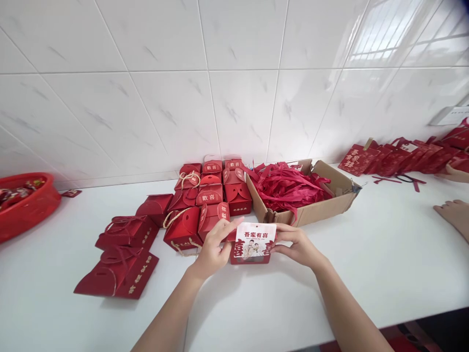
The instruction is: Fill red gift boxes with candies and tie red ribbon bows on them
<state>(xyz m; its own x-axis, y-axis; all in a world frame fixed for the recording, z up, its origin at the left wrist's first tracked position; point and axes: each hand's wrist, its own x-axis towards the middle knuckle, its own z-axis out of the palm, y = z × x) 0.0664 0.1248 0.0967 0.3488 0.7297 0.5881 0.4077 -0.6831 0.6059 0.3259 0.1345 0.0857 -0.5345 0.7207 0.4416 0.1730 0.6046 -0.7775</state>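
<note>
Between my two hands is a small red gift box (250, 260) with a white front panel printed with red characters and a cartoon couple. My left hand (215, 248) pinches its left side with thumb and fingers. On the opposite edge, my right hand (297, 248) grips with thumb below and fingers behind. The box stands upright at the table's middle, its lower strip showing a dark window. Just behind my left hand sit several closed red gift boxes (210, 197), some with twine handles.
A cardboard box (307, 215) full of red ribbons (289, 188) stands behind my right hand. At left are ribbon-tied red boxes (124, 274) and a red basin (32, 210). Far right, another person's hand (454, 217) rests near a row of red bags (395, 157). A tiled wall closes the back.
</note>
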